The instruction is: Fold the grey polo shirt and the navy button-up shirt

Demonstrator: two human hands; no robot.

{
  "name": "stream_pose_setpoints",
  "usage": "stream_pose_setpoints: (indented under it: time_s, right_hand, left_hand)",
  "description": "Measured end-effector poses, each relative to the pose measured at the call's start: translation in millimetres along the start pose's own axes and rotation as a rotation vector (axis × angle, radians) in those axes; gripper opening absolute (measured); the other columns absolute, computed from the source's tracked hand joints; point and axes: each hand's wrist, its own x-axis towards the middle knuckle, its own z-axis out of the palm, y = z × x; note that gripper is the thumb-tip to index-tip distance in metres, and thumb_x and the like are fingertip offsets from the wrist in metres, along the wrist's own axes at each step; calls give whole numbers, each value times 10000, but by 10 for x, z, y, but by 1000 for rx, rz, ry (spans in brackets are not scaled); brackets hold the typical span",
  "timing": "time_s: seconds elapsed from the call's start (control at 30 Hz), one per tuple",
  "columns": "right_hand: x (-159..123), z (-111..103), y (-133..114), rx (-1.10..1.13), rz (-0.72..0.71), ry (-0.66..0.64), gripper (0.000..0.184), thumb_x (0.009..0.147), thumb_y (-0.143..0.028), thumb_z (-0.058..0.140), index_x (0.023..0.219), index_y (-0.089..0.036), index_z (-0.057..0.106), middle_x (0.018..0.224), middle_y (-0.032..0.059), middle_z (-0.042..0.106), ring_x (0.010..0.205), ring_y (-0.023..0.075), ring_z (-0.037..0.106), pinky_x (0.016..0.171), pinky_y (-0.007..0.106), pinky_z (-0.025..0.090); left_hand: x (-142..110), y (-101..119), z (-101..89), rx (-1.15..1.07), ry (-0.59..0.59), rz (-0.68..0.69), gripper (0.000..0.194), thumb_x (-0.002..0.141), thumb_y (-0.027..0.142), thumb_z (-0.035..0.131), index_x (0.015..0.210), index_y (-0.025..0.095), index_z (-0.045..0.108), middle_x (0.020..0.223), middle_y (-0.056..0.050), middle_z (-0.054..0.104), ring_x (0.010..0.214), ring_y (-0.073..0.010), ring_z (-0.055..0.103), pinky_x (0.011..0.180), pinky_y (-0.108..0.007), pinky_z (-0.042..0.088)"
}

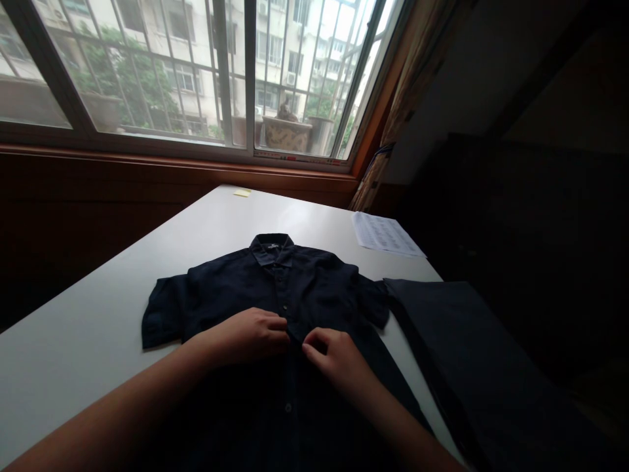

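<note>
A dark navy short-sleeved shirt (319,282) lies face up on the white table, its collar toward the window and its sleeves spread to either side. Small buttons run down the front placket, one just above my hands and another below them. My left hand (255,334) is closed at the placket with its fingers curled on the cloth. Just to its right, my right hand (337,354) pinches the edge of the front between thumb and forefinger. A little fold of cloth rises between the two hands. Any button under the fingertips is hidden.
Dark folded fabric (457,328) lies along the table's right side, touching the right sleeve. Printed sheets (388,234) rest at the far right edge. A small yellow note (242,193) is on the white table (196,229) near its far corner. Beyond is a barred window (196,72).
</note>
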Motion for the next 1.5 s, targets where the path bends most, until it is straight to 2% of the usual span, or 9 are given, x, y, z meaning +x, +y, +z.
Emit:
stream_pose_setpoints:
  time_s: [0.17,0.3,0.43,0.6,0.73,0.87,1.1,1.27,1.5]
  right_hand:
    - [48,-116,147,170,54,-60,108,835,-252,639,878,-178,707,823,18,717,783,180,660,695,262,456]
    - [56,-148,224,135,-23,-15,91,809,-161,624,891,-187,654,836,-7,669,746,142,606,691,245,441]
    - [52,-150,243,77,-106,-20,207,770,-50,561,857,-190,685,914,2,633,704,114,564,652,232,427]
    - [28,-160,186,94,-154,0,175,891,-184,584,934,-195,753,943,34,650,847,150,623,772,260,463]
    - [14,-149,153,79,-111,0,182,894,-337,656,880,-200,776,895,33,655,811,159,625,751,271,464]
    - [17,-127,130,146,-58,37,156,859,-312,690,827,-191,783,848,25,649,789,158,623,746,269,453]
    - [31,-96,46,283,30,-2,195,834,-358,702,796,-185,784,819,16,638,776,163,615,728,273,438]
    - [27,-67,37,320,33,-10,199,832,-362,700,799,-191,797,805,16,651,788,173,622,743,282,434]
    - [24,-39,54,364,46,-5,184,824,-345,705,796,-191,801,779,13,652,783,177,627,737,284,430]
  left_hand:
    - [11,16,0,62,-27,30,80,959,202,574,988,211,648,843,-14,636,710,-150,589,643,-298,457]
    - [28,35,-8,80,-39,19,80,965,194,550,921,206,617,833,-8,622,685,-146,554,625,-309,429]
    - [41,51,-5,86,-43,15,83,949,182,567,871,208,582,820,6,604,669,-144,515,620,-314,418]
    - [36,56,23,99,-24,9,74,945,190,568,875,213,570,837,6,603,692,-153,509,637,-322,418]
    - [42,64,22,124,19,17,62,962,215,555,907,216,584,843,2,602,701,-155,505,637,-332,416]
    - [54,83,-2,180,61,56,98,973,222,548,888,204,592,800,-1,578,682,-148,491,627,-331,405]
    - [42,108,-19,242,129,95,144,982,213,539,855,190,602,768,-6,567,666,-141,490,619,-324,392]
    - [44,114,-14,236,166,104,153,983,213,535,853,190,612,741,-4,555,653,-142,486,609,-332,399]
    - [58,130,2,229,144,104,184,990,209,527,824,182,603,731,-3,552,649,-144,479,620,-335,384]
